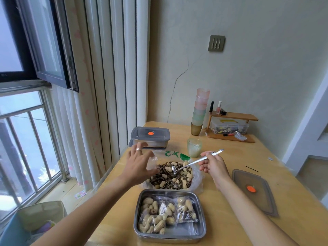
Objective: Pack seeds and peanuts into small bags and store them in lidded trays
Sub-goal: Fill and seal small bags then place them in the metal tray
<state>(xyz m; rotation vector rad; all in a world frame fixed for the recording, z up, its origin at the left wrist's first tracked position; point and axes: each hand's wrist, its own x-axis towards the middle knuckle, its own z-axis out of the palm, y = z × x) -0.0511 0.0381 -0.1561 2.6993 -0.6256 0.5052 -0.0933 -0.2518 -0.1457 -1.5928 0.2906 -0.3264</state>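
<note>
While the right hand clasps the spoon, its bowl sunk in the mix, the left hand pinches a bag at its fingertips. The bag looks like limp, slippery film and is best held at the mouth.

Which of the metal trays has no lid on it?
The near tray, holding filled bags, is open; the far tray is covered by a clear lid.

seeds: black-white striped | peanuts: tan | lid: grey, orange dot | table: yellow wood
</note>
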